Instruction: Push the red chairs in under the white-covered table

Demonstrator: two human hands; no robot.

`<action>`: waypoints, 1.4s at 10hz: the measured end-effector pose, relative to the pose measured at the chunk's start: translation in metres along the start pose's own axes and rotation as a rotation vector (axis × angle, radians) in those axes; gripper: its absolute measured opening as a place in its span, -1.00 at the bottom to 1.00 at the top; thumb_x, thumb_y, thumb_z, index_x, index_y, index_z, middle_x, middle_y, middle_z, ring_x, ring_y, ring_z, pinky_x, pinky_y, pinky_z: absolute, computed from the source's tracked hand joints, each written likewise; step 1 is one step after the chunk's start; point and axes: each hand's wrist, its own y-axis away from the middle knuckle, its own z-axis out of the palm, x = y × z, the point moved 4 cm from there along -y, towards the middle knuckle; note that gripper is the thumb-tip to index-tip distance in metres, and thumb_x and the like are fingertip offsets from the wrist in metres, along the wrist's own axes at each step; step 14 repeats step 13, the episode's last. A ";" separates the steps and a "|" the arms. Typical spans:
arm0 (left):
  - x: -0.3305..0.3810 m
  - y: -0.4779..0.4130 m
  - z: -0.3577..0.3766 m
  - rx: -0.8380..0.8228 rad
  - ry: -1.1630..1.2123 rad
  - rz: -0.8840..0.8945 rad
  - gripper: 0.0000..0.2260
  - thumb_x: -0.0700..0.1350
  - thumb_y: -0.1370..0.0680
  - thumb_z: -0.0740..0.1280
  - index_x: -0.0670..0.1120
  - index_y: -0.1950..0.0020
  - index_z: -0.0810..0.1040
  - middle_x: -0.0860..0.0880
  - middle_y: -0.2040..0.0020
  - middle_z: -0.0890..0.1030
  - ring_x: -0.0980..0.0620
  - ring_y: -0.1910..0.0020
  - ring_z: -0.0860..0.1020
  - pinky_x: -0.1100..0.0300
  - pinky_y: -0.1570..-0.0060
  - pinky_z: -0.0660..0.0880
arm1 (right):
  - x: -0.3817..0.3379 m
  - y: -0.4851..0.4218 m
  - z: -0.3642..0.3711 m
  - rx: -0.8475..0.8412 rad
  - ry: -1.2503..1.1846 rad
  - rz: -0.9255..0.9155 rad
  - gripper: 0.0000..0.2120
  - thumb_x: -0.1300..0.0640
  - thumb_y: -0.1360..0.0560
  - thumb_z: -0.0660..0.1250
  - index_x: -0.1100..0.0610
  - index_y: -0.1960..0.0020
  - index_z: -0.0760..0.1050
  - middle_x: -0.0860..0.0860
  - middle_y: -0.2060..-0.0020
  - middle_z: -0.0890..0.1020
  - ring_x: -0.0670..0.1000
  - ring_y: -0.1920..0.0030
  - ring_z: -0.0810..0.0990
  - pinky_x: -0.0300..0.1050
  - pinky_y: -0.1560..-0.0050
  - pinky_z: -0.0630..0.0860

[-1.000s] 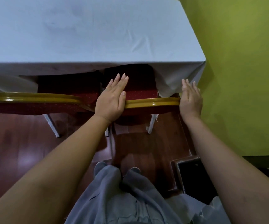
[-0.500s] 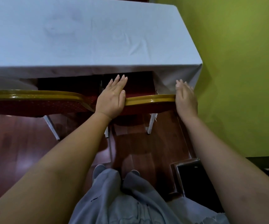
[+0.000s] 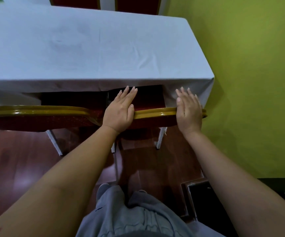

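The white-covered table (image 3: 90, 48) fills the upper left of the head view. Two red chairs with gold-framed backs stand at its near edge. The right chair's back (image 3: 155, 114) is under both my hands and its red seat (image 3: 148, 98) reaches in under the hanging cloth. My left hand (image 3: 119, 112) lies flat on the left end of that top rail, fingers stretched forward. My right hand (image 3: 188, 112) lies flat on the right end, fingers spread. The left chair's back (image 3: 35, 112) runs off the left edge, untouched.
A yellow-green wall (image 3: 249, 82) stands close on the right. White chair legs (image 3: 160, 137) rest on the dark wooden floor (image 3: 18, 159). A black floor box (image 3: 201, 199) sits near my right foot. Two more red chair backs (image 3: 136, 5) show beyond the table.
The right chair's back has moved closer to the table edge with both hands on it. My right hand has shifted from the rail's end to lie on top of it.
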 end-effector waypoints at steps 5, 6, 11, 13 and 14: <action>-0.008 -0.020 0.005 -0.106 -0.032 -0.046 -0.44 0.02 -0.56 -0.13 -0.13 -0.51 0.27 -0.09 -0.54 0.22 0.01 -0.55 0.10 0.16 -0.52 -0.06 | 0.007 -0.024 0.007 -0.162 0.060 0.025 -0.45 -0.09 -0.58 -0.11 0.07 -0.45 0.36 0.00 -0.48 0.33 -0.01 -0.52 0.16 0.01 -0.52 -0.01; -0.008 -0.019 0.006 -0.135 -0.037 -0.094 -0.47 0.00 -0.58 -0.11 -0.12 -0.52 0.25 -0.08 -0.55 0.17 0.04 -0.55 0.06 0.18 -0.52 -0.10 | 0.005 -0.021 0.006 -0.169 0.055 0.052 -0.45 -0.08 -0.59 -0.11 0.09 -0.45 0.35 0.00 -0.48 0.32 -0.01 -0.52 0.15 0.01 -0.52 -0.01; -0.009 -0.020 -0.008 -0.242 -0.220 -0.154 -0.49 0.11 -0.67 -0.12 -0.08 -0.58 0.00 -0.04 -0.59 -0.02 0.07 -0.56 -0.12 0.10 -0.53 -0.17 | -0.031 -0.027 0.010 -0.281 0.159 -0.112 -0.44 -0.15 -0.63 -0.07 0.13 -0.50 0.26 0.05 -0.50 0.27 0.02 -0.52 0.16 0.02 -0.52 0.05; -0.035 -0.048 -0.048 -0.245 -0.291 -0.141 -0.46 0.14 -0.66 -0.14 -0.08 -0.58 -0.08 -0.06 -0.59 -0.11 0.03 -0.56 -0.19 0.07 -0.52 -0.22 | -0.075 -0.058 0.019 -0.327 0.196 -0.058 -0.43 -0.14 -0.65 -0.09 0.15 -0.55 0.12 0.07 -0.55 0.14 0.05 -0.55 0.03 0.02 -0.54 -0.04; -0.035 -0.048 -0.048 -0.245 -0.291 -0.141 -0.46 0.14 -0.66 -0.14 -0.08 -0.58 -0.08 -0.06 -0.59 -0.11 0.03 -0.56 -0.19 0.07 -0.52 -0.22 | -0.075 -0.058 0.019 -0.327 0.196 -0.058 -0.43 -0.14 -0.65 -0.09 0.15 -0.55 0.12 0.07 -0.55 0.14 0.05 -0.55 0.03 0.02 -0.54 -0.04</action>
